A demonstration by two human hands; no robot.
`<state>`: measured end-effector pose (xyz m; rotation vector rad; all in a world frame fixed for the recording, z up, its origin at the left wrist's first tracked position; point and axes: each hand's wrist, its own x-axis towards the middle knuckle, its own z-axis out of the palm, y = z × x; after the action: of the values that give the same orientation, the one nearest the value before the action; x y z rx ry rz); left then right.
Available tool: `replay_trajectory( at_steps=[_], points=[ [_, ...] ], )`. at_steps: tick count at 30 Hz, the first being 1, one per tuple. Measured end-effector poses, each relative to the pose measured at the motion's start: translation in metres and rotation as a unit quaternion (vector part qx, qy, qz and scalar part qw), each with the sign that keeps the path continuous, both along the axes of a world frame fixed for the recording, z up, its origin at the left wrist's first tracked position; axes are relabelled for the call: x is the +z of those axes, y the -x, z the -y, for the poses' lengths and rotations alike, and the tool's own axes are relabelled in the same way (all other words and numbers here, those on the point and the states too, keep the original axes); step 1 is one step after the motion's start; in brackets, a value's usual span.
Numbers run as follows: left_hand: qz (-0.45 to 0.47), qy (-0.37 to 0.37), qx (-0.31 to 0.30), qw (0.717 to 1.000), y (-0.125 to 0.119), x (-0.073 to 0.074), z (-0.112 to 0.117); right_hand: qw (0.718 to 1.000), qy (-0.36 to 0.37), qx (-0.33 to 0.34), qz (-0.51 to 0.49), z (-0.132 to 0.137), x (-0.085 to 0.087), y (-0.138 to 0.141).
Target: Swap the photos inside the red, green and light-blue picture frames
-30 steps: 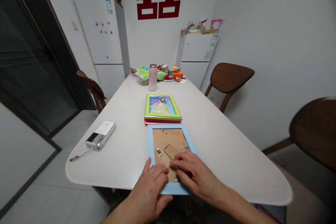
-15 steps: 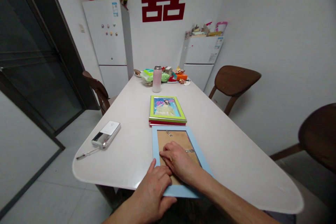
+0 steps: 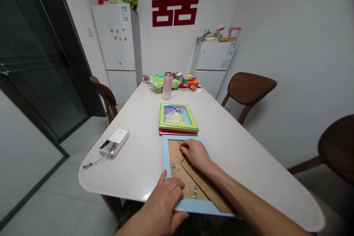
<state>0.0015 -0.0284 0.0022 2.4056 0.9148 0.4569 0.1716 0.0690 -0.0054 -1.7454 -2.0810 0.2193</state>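
Observation:
A light blue picture frame [image 3: 166, 155] lies back side up at the table's near edge, with a brown backing board [image 3: 173, 153] and a brown stand flap [image 3: 206, 179]. My left hand [image 3: 167, 195] grips the frame's near left corner, fingers on top and thumb at the near edge. My right hand [image 3: 196, 153] is closed, its fingertips pinched at a small metal clip [image 3: 179, 142] by the far edge, mostly hidden. Two more clips show: one on the left side [image 3: 174, 167], one near the front [image 3: 195, 192]. My right forearm covers the frame's right side.
Just beyond lies a stack of frames, a green picture frame [image 3: 178, 127] over a red one [image 3: 177, 132]. A silver power bank [image 3: 114, 143] with a short cable is at left. Farther back stand a pink bottle [image 3: 167, 86] and piled packets [image 3: 179, 82]. Wooden chairs [image 3: 250, 86] flank the white table [image 3: 138, 169].
My right hand has moved from the left-side clip to the far-edge clip, uncovering the left and front clips and the flap. My left hand keeps its grip. The view has shifted slightly.

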Motion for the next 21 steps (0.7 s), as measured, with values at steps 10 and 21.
replay_trajectory(
  at_steps=[10,21],
  points=[
    [-0.053,-0.013,0.074,0.996,-0.020,-0.002,0.007,0.994,0.011,-0.106,0.008,-0.031,-0.010,0.000],
    [0.009,-0.071,0.057,0.996,-0.016,-0.013,0.006,0.985,-0.040,-0.088,-0.144,0.007,0.018,-0.051]
  ],
)
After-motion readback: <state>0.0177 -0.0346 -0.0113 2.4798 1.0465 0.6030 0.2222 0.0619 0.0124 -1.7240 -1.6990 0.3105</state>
